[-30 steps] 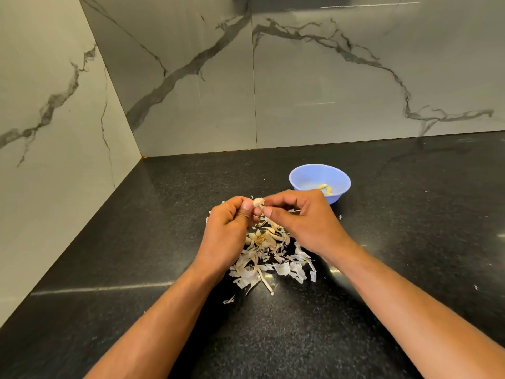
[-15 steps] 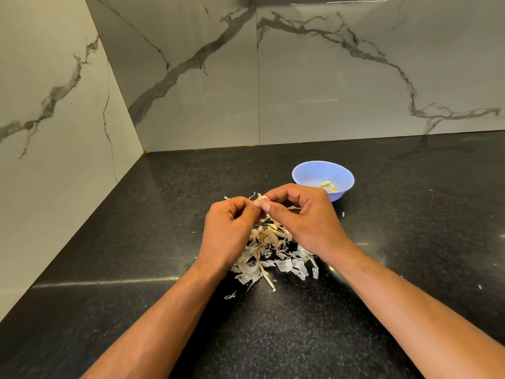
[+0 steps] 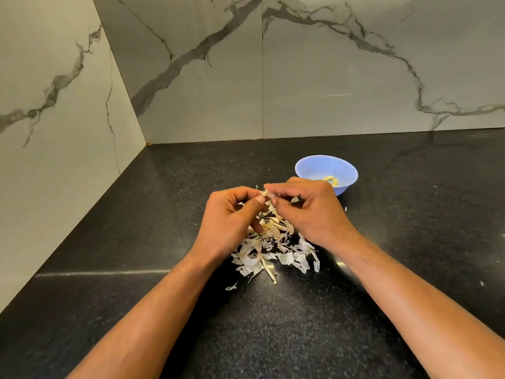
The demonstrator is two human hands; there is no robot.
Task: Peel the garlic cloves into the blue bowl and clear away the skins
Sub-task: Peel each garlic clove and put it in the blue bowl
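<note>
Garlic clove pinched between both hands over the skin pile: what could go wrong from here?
1. The garlic clove, pinched between left hand and right hand, could slip into the skin pile and get lost.
2. The blue bowl sits close behind the right hand; loose skins may drop onto the peeled cloves.
3. Flakes already lie scattered on the countertop.

Garlic clove, blue bowl and skins on the dark counter

A small pale garlic clove (image 3: 265,193) with papery skin is pinched above a loose heap of white-tan garlic skins (image 3: 273,250); behind it, the round blue plastic bowl (image 3: 314,166) stands upright holding peeled yellowish cloves (image 3: 331,179).
</note>
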